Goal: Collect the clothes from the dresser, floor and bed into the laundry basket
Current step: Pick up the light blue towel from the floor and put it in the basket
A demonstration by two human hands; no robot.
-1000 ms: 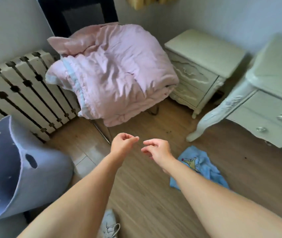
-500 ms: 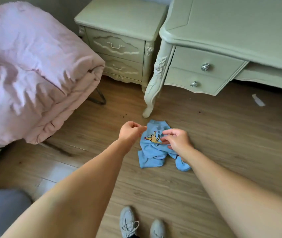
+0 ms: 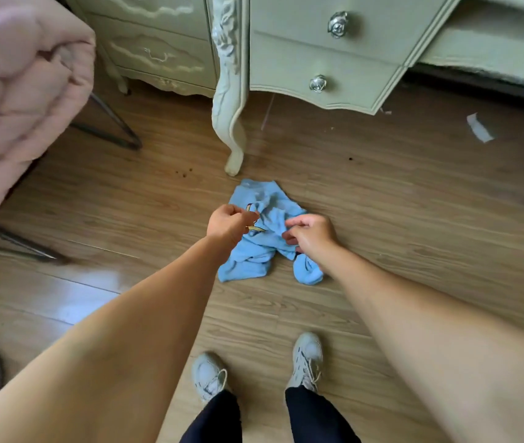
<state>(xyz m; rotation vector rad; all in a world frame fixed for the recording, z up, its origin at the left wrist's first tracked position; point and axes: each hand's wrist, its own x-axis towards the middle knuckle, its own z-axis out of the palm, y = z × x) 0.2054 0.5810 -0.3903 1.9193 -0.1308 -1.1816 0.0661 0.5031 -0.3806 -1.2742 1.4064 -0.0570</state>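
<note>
Lying crumpled on the wooden floor (image 3: 414, 193), just in front of the dresser (image 3: 318, 52) leg: blue garment (image 3: 267, 241). Hovering over it, left hand (image 3: 230, 223) with fingers curled loosely, holding nothing; right hand (image 3: 310, 235) likewise half-curled. Contact with cloth: cannot tell. Standing behind: grey sneakers (image 3: 307, 359).

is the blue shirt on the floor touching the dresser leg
Apart. The head view shows bare wood floor between the foot of the dresser leg and the top edge of the blue shirt.
</note>
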